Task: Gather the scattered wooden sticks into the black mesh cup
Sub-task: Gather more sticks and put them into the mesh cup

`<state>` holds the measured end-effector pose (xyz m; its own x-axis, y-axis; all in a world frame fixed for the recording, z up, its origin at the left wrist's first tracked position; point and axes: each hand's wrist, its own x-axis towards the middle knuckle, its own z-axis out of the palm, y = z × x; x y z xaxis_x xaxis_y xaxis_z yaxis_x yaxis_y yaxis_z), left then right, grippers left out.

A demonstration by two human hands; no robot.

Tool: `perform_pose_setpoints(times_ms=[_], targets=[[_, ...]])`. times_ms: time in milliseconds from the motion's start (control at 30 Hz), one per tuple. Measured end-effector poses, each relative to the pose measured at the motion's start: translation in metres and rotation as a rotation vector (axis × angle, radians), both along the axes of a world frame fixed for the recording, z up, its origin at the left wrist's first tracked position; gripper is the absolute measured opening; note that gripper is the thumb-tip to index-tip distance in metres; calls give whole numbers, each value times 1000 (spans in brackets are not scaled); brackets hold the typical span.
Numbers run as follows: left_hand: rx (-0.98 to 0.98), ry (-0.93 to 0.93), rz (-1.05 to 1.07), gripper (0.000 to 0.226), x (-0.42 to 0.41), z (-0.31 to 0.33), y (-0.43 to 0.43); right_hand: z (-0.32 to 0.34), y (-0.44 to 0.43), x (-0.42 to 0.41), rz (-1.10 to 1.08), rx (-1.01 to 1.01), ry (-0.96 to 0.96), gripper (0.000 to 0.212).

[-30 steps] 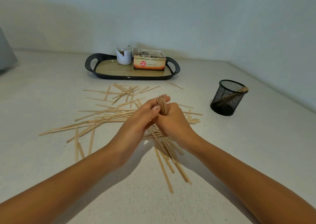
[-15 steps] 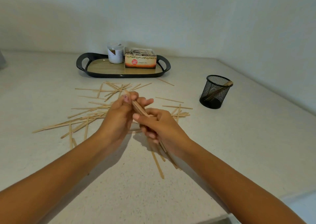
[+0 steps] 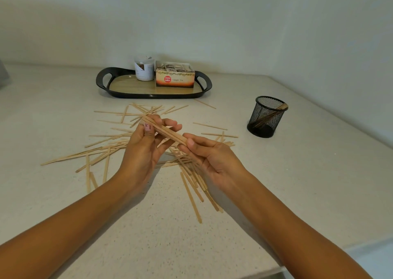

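Counter [image 3: 297,183] littered with sticks [image 3: 190,197] — tray [image 3: 131,86] behind, black mesh cup [image 3: 266,117] right.

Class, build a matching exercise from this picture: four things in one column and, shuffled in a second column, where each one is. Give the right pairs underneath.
Column 1
1. bundle of sticks
2. black mesh cup
3. tea box
4. scattered sticks

Column 2
A. on the tray
B. lying loose on the counter
C. held between the left hand and the right hand
D. standing upright, to the right of both hands

Pairs: 1-C, 2-D, 3-A, 4-B
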<state>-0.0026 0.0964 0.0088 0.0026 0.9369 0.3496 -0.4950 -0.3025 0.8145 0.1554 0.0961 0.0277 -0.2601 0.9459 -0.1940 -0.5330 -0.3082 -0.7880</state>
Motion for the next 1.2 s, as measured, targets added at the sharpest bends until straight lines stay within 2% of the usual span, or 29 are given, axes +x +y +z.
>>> perform_pose_setpoints(times_ms=[100,233,333,400,500,567,633,700,800,933,1100,1200], targets=[[-42,275,39,37,-3,-6,-4,9,4,14,-57,103,-125,22],[61,1093,202,43,-7,-16,-6,33,13,43,-226,255,-264,22],[180,1450,194,61,-3,-24,-4,49,24,70,-516,413,-581,21],[207,1621,199,70,-2,-28,-3,58,36,89,-759,499,-802,19],[187,1699,194,77,-4,-32,-2,75,51,116,-1018,673,-1073,21],[193,1715,194,78,-3,-33,-3,83,62,132,-1099,758,-1261,27],[195,1722,202,76,-3,-33,-2,88,74,144,-1098,731,-1454,31],[191,1729,205,74,-3,-33,-2,92,87,151,-1014,599,-1583,33],[197,1734,216,73,-2,-34,-1,97,101,150,-825,426,-1709,25],[189,1696,207,71,-3,-32,-2,90,106,149,-590,370,-1801,23],[187,1708,210,63,-3,-33,-2,94,117,149,-499,348,-1862,27],[190,1709,205,63,-3,-33,-2,92,120,151,-497,387,-1861,22]])
